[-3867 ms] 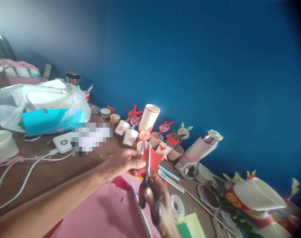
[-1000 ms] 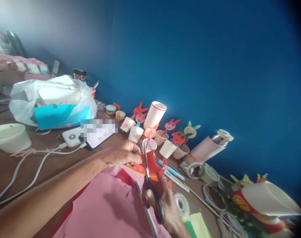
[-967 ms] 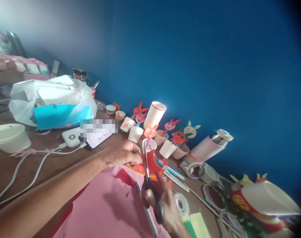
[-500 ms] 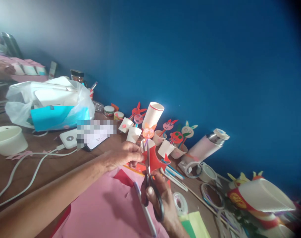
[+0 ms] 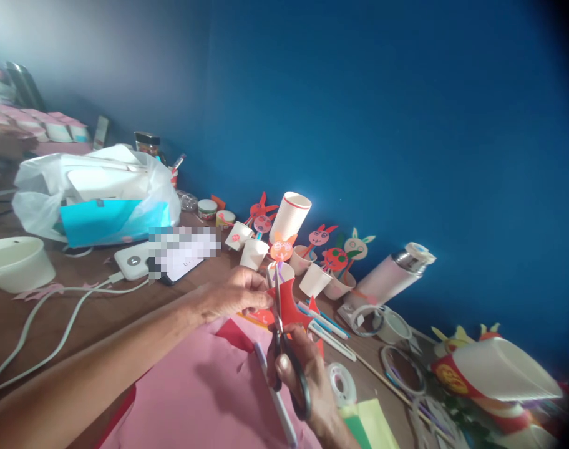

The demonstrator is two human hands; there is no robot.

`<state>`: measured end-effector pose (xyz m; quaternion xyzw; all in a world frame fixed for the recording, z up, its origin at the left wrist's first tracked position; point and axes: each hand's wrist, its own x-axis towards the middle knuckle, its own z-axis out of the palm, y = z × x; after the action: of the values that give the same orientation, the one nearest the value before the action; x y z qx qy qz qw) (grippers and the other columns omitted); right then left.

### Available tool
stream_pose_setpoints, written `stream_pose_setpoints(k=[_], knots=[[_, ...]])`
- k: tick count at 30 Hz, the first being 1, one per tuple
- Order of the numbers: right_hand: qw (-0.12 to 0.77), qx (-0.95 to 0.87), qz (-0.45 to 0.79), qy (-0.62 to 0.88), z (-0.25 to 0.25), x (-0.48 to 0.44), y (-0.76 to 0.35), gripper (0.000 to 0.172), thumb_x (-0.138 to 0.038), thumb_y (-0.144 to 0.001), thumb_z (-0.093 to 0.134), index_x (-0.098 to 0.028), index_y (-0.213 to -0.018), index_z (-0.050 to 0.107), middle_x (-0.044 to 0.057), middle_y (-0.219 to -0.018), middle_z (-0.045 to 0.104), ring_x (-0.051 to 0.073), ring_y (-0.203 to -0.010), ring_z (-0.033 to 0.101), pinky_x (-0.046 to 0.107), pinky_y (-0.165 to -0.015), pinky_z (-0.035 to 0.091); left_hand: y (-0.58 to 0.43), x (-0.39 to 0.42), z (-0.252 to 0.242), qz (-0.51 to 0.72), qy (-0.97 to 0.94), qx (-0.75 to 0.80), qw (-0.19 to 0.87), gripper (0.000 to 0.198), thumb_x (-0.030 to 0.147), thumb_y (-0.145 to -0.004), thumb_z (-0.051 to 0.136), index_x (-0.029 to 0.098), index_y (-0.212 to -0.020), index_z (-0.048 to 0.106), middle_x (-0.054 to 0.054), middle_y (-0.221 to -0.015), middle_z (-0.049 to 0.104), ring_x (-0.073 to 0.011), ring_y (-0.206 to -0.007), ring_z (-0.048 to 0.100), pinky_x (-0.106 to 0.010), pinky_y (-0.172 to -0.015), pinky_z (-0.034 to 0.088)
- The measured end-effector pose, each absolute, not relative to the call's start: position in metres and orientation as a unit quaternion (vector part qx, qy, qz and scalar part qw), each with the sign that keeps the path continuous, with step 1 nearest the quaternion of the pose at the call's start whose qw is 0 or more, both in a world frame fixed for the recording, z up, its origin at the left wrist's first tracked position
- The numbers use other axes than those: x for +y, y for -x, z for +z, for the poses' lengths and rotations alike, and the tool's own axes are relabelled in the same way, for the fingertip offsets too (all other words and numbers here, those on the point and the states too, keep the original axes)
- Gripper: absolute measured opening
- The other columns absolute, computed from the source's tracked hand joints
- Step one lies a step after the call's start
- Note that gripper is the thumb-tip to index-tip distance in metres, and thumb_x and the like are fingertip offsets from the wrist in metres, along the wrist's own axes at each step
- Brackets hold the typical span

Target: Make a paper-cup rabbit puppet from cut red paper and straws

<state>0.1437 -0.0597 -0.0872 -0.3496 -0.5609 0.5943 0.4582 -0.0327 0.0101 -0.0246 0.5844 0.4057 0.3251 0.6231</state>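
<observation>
My left hand [image 5: 249, 292] pinches the left edge of a piece of red paper [image 5: 290, 300] between thumb and fingers. My right hand [image 5: 306, 368] grips black-handled scissors [image 5: 277, 321], its thumb and fingers at the handle loops. The blades stand slightly apart, pointing away from me across the paper's left part. The paper has curved cut edges, and a small red point [image 5: 314, 305] shows by its right side. Beneath both hands lies pink paper [image 5: 186, 393], with a pale pen-like stick [image 5: 277, 399] on it next to the scissors.
White paper cups [image 5: 315, 280] holding paper animal faces on sticks stand behind my hands. A thermos [image 5: 382, 277], tape roll [image 5: 341, 384] and white cutter [image 5: 332, 340] lie to the right. Leftward are a phone [image 5: 186, 265], power bank [image 5: 133, 260], cables and a plastic bag [image 5: 36, 193].
The scissor blades have parted a little more. The red paper's right end has shifted slightly down and left. Both hands remain in nearly the same place.
</observation>
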Motion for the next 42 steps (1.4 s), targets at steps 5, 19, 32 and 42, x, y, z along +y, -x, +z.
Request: stream_pose_setpoints(k=[5,19,32,42], knots=[[0.441,-0.553,0.597,0.379,-0.094,-0.06,-0.146,0.051,-0.052,-0.072,0.063,-0.016,-0.106,0.05,0.005,-0.075,0.058,0.015,-0.061,0.052,0.025,-0.051,0.041,0.035,0.011,-0.026,0.309,-0.596,0.394,0.628,0.025,0.033,-0.064,0.064,0.015,-0.055,0.05,0.005,-0.048,0.045,-0.0065,-0.045,0.037,-0.02,-0.044,0.028],[0.417,-0.593,0.56,0.401,-0.097,-0.062,-0.147,0.047,-0.057,-0.07,0.062,-0.016,-0.089,0.048,0.006,-0.073,0.057,0.014,-0.059,0.05,0.024,-0.05,0.039,0.038,0.006,-0.015,0.278,-0.615,0.426,0.603,0.015,0.027,-0.062,0.06,0.013,-0.061,0.054,0.005,-0.05,0.045,-0.0072,-0.048,0.038,-0.022,-0.048,0.03],[0.434,-0.569,0.57,0.403,-0.103,-0.061,-0.149,0.047,-0.053,-0.067,0.067,-0.017,-0.09,0.049,0.005,-0.071,0.06,0.014,-0.057,0.052,0.023,-0.048,0.041,0.04,0.008,-0.017,0.271,-0.613,0.42,0.612,0.016,0.027,-0.063,0.061,0.015,-0.058,0.052,0.005,-0.05,0.043,-0.0075,-0.048,0.039,-0.021,-0.047,0.03],[0.441,-0.541,0.589,0.406,-0.1,-0.062,-0.148,0.054,-0.054,-0.059,0.073,-0.018,-0.091,0.049,0.001,-0.066,0.056,0.012,-0.052,0.049,0.021,-0.044,0.039,0.04,0.009,-0.019,0.277,-0.614,0.41,0.615,0.017,0.027,-0.063,0.061,0.015,-0.056,0.051,0.006,-0.049,0.043,-0.0075,-0.047,0.038,-0.021,-0.046,0.029]])
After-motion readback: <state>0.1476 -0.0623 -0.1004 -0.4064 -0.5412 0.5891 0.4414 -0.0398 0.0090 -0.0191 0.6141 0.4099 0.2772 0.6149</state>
